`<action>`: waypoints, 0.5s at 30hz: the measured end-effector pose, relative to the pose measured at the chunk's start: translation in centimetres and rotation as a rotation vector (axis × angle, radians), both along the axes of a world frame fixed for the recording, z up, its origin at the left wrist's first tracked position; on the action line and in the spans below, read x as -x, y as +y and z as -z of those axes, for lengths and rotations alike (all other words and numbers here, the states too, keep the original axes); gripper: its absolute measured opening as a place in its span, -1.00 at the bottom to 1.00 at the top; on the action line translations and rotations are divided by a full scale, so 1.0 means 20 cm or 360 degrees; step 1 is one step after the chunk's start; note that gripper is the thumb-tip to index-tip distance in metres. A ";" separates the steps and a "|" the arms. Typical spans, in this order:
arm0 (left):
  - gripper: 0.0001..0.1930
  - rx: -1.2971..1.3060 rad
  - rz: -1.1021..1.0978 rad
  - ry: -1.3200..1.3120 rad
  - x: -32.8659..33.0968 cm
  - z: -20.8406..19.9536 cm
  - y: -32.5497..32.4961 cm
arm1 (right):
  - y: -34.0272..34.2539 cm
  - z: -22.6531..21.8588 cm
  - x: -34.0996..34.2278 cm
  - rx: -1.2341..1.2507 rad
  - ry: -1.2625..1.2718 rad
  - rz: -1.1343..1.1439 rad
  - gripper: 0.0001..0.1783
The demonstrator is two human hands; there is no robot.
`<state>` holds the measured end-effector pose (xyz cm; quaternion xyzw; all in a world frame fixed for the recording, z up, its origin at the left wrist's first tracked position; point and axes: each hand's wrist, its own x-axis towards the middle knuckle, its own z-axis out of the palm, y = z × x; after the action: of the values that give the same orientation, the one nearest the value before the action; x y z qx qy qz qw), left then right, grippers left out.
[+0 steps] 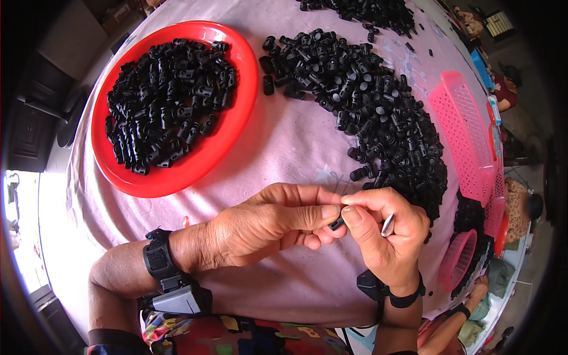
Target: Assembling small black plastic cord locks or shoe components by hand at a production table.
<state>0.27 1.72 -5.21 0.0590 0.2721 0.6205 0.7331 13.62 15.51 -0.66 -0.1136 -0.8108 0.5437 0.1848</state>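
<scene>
In front of my body both hands meet at a small black cord lock [336,224]. My left hand [266,222] is closed, pinching it between thumb and fingers. Beside it, my right hand [384,234] is closed too, its thumb and forefinger pressed together against the cord lock's near end. A slim metal tool with a pointed silver tip [388,225] pokes out between the right hand's fingers; the rest of it is hidden in the grip. Whatever sits between the fingertips is too small to make out.
A red round tray [231,139] heaped with black cord locks [165,100] stands at left. A large loose pile of black parts [384,112] spreads to the right, another [378,12] beyond. Pink baskets [467,136] line the right edge. Another person's forearm [452,328] shows lower right.
</scene>
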 end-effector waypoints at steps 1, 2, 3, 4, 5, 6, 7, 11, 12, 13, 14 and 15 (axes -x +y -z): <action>-0.71 -0.0008 -0.0029 -0.0038 0.00 0.00 0.00 | 0.01 -0.01 0.00 -0.0010 -0.0035 -0.0122 -0.88; -0.71 -0.0019 -0.0023 -0.0041 0.00 -0.01 0.00 | 0.01 -0.02 -0.01 -0.0021 -0.0038 -0.0116 -0.88; -0.70 -0.0025 -0.0082 -0.0070 0.00 -0.02 0.01 | 0.00 -0.03 -0.01 -0.0020 -0.0057 -0.0050 -0.89; -0.68 -0.0031 -0.0140 -0.0099 0.00 -0.03 0.01 | 0.00 -0.04 -0.02 -0.0020 -0.0077 0.0016 -0.90; -0.68 -0.0023 -0.0149 -0.0093 0.01 -0.04 0.01 | 0.00 -0.03 -0.02 -0.0012 -0.0072 0.0007 -0.90; -0.67 -0.0027 -0.0166 -0.0060 0.01 -0.04 0.01 | 0.00 -0.03 -0.01 -0.0004 -0.0089 0.0043 -0.90; -0.67 -0.0031 -0.0182 -0.0028 0.01 -0.04 0.00 | 0.00 -0.02 -0.01 0.0004 -0.0108 0.0079 -0.91; -0.68 -0.0151 -0.0163 0.0189 0.02 -0.03 0.00 | -0.01 -0.03 0.00 0.0128 -0.0075 0.0068 -0.91; -0.69 -0.0075 -0.0183 0.0146 0.02 -0.02 0.00 | -0.02 -0.03 0.00 0.0019 -0.0085 0.0034 -0.89; -0.70 0.0002 -0.0204 0.0103 0.02 -0.02 0.00 | -0.02 -0.03 0.00 -0.0090 -0.0095 0.0000 -0.87; -0.70 0.0000 -0.0206 0.0102 0.02 -0.02 0.00 | -0.02 -0.03 0.00 -0.0092 -0.0096 -0.0002 -0.87; -0.71 -0.0018 -0.0187 0.0125 0.02 -0.01 0.00 | -0.03 -0.02 -0.01 -0.0175 -0.0087 0.0011 -0.84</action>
<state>-0.13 1.67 -4.92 0.0714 0.3002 0.6612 0.6838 13.72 14.95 -0.25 -0.1209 -0.8437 0.4945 0.1704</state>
